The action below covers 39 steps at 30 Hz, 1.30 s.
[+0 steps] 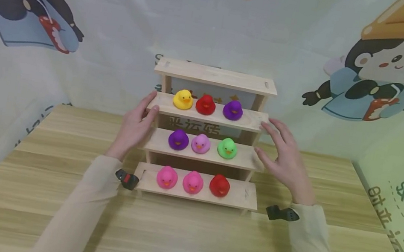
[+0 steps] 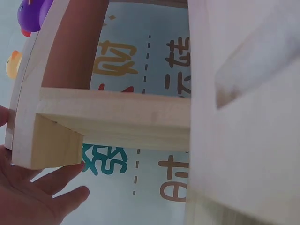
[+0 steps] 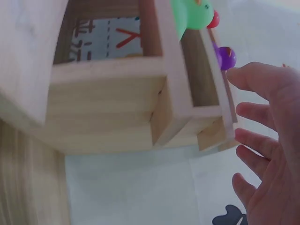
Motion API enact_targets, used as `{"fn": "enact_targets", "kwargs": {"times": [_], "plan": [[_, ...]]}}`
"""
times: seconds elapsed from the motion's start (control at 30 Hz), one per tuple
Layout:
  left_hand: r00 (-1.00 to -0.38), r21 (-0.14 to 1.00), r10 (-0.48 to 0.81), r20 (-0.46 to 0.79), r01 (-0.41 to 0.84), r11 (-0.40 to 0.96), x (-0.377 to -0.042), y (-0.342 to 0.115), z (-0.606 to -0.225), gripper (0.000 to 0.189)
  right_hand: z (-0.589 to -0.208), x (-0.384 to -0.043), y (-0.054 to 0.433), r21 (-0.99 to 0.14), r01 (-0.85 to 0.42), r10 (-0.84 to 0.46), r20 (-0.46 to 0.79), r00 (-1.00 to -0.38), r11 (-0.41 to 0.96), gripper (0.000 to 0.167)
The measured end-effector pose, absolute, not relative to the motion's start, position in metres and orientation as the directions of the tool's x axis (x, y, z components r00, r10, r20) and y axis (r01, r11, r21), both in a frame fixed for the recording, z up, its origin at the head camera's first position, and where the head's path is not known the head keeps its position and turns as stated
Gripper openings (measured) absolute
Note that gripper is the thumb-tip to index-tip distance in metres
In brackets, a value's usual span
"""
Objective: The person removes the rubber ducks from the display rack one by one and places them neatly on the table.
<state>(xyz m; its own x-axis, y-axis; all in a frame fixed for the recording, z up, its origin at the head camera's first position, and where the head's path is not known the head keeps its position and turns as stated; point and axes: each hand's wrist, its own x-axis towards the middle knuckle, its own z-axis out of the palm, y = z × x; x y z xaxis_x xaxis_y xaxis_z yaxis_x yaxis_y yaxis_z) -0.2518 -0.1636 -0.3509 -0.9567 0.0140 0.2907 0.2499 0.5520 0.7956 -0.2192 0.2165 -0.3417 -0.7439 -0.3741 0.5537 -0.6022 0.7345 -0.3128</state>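
A stepped wooden display rack [image 1: 214, 76] stands on the table, with rubber ducks on its lower three shelves. My left hand [image 1: 136, 123] holds the left end of the second shelf from the top, thumb at the front and fingers toward the back. Opposite it, my right hand [image 1: 283, 156] has its fingers spread and loosely bent, fingertips right at the rack's right end. Nearest the left hand are a yellow duck [image 1: 183, 99] and a purple duck [image 1: 178, 140]. Nearest the right are another purple duck [image 1: 233, 110] and a green duck [image 1: 227, 148].
On the upper duck shelf is also a red duck [image 1: 205, 105]; a light pink duck [image 1: 200, 144] sits on the middle one. Two bright pink ducks [image 1: 166, 177] and a red duck [image 1: 219, 185] line the bottom shelf. A printed cloth [image 1: 216, 24] hangs behind the wooden table [image 1: 186, 236].
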Motion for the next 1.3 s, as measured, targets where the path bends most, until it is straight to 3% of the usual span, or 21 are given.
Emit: {"fn": "enact_targets", "kwargs": {"times": [0.5,0.83,1.3], "plan": [[-0.985,0.898,0.013,0.172,0.162,0.409,-0.256,-0.166,-0.343,0.057,-0.321,-0.23,0.185,-0.46,-0.605,-0.354,0.521,-0.776,0.65,0.058],[-0.991,0.936,0.06,0.118,0.132,0.326,-0.261,-0.168,-0.34,0.052,-0.312,-0.248,0.163,-0.485,-0.667,-0.403,0.544,-0.736,0.565,0.056],[-0.994,0.959,0.083,0.064,0.085,0.272,-0.263,-0.175,-0.342,0.05,-0.305,-0.262,0.151,-0.623,-0.606,-0.332,0.51,-0.794,0.495,0.05]]}}
